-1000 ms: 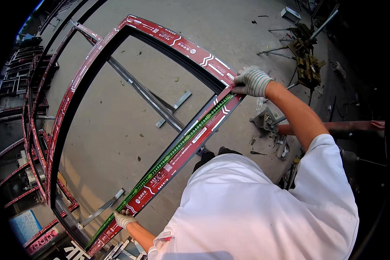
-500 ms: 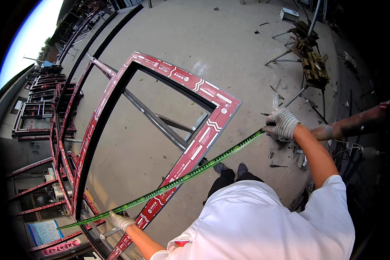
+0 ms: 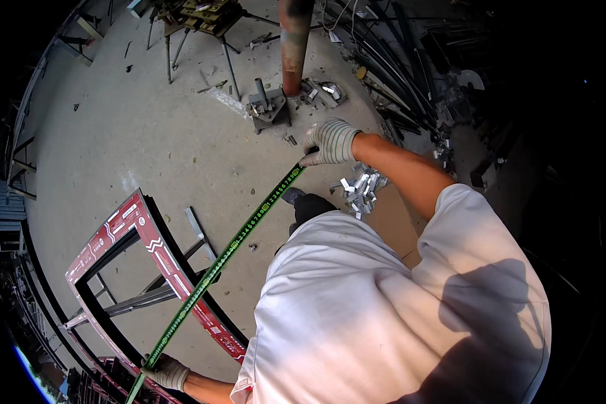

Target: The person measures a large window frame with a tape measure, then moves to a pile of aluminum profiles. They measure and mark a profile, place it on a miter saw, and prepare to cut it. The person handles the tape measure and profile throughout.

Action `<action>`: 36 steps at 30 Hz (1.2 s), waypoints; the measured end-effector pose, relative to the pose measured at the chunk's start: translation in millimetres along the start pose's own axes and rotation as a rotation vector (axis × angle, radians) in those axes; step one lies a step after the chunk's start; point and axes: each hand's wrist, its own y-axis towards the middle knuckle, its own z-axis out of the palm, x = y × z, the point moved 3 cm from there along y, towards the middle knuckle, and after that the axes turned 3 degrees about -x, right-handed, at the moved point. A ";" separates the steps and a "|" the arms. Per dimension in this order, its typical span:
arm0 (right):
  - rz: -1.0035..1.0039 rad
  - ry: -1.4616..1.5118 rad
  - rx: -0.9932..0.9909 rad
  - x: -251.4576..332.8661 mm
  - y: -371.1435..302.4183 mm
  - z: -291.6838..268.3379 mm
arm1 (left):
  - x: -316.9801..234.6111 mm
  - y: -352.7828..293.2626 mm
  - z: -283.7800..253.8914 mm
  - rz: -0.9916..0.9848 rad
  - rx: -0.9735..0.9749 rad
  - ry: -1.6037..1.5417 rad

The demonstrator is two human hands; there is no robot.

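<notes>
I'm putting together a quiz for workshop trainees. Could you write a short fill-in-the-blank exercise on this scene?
1. The green tape measure runs from the right hand to the left hand, and both are covered by ____.
2. In this view, the tape measure crosses in front of a frame whose film is mostly ____.
3. Of the two hands, the ____ one is higher in the picture.
4. The person's shirt is coloured ____.

Missing words: gloves; red; right; white.

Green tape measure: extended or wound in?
Extended. The green tape measure stretches nearly straight from the right hand to the left hand and runs on past it.
</notes>
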 end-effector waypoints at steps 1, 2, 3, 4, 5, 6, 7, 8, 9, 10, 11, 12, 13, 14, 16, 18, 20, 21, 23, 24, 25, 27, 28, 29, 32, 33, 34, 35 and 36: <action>0.058 0.004 -0.026 -10.0 -28.1 15.9 | 8.9 18.4 15.5 -0.006 0.137 0.007; 0.112 0.007 -0.046 -17.1 -58.1 34.0 | 21.7 29.2 32.6 -0.071 0.258 -0.021; 0.186 0.052 -0.045 -22.0 -89.8 51.7 | 33.4 37.9 55.9 -0.140 0.375 -0.043; 0.245 0.095 -0.046 -24.4 -119.7 67.6 | 41.1 36.5 83.0 -0.195 0.451 -0.034; 0.301 0.137 -0.046 -24.5 -150.3 82.6 | 54.6 50.6 95.8 -0.207 0.463 -0.080; 0.388 0.171 -0.049 -22.6 -182.9 98.1 | 65.8 54.1 115.4 -0.214 0.447 -0.035; 0.433 0.192 -0.078 -28.3 -219.5 126.5 | 79.6 50.7 138.3 -0.232 0.428 0.009; 0.475 0.195 -0.118 -28.7 -253.3 151.1 | 88.6 43.6 159.5 -0.260 0.492 0.041; 0.512 0.198 -0.160 -24.2 -284.2 170.3 | 97.4 34.3 177.6 -0.284 0.557 0.071; 0.565 0.218 -0.153 -17.9 -310.4 181.5 | 107.4 26.2 194.1 -0.267 0.483 0.125; 0.618 0.237 -0.144 -11.6 -335.6 192.0 | 114.9 12.3 209.3 -0.260 0.468 0.150; 0.671 0.262 -0.147 -7.5 -358.2 202.0 | 121.5 0.5 225.2 -0.262 0.519 0.153; 0.715 0.287 -0.168 -5.5 -380.7 212.0 | 127.8 -13.9 240.4 -0.265 0.569 0.155; 0.766 0.313 -0.187 -2.7 -404.8 223.7 | 135.7 -35.6 258.1 -0.248 0.599 0.176; 0.844 0.346 -0.228 0.8 -445.9 246.0 | 156.1 -47.5 276.4 -0.321 0.788 0.192; 0.927 0.395 -0.224 2.2 -489.1 262.6 | 168.7 -94.3 305.8 -0.436 0.895 0.166; 1.006 0.427 -0.228 2.3 -527.1 268.6 | 181.4 -135.2 324.9 -0.415 0.879 0.172; 1.046 0.433 -0.231 1.0 -544.9 266.2 | 189.2 -150.9 330.0 -0.431 0.878 0.184; 1.081 0.461 -0.261 -4.9 -582.0 265.5 | 210.8 -154.7 336.7 -0.502 1.011 0.178; 1.076 0.482 -0.287 -10.6 -602.2 268.8 | 221.0 -162.5 337.9 -0.532 1.078 0.176; 1.079 0.503 -0.310 -18.9 -627.1 271.0 | 228.8 -194.9 346.4 -0.573 1.147 0.178; 1.105 0.462 -0.313 -36.0 -680.6 279.3 | 254.8 -264.2 352.7 -0.454 0.858 0.312; 1.102 0.416 -0.320 -49.5 -705.1 283.9 | 263.8 -279.3 354.8 -0.482 0.874 0.280; 1.100 0.368 -0.327 -63.4 -730.4 288.0 | 274.6 -296.1 354.0 -0.511 0.890 0.248; 1.184 0.382 -0.336 -95.5 -807.9 301.3 | 303.4 -380.4 352.1 -0.624 1.035 0.297; 1.193 0.367 -0.340 -106.4 -830.2 294.5 | 311.7 -392.2 351.3 -0.683 1.130 0.251; 1.196 0.369 -0.369 -109.2 -856.8 291.2 | 321.6 -427.5 346.0 -0.689 0.988 0.299; 1.223 0.379 -0.362 -113.7 -880.9 291.6 | 335.2 -453.6 343.4 -0.719 1.002 0.332; 1.238 0.393 -0.364 -118.5 -898.6 295.3 | 342.4 -473.4 343.0 -0.741 0.973 0.357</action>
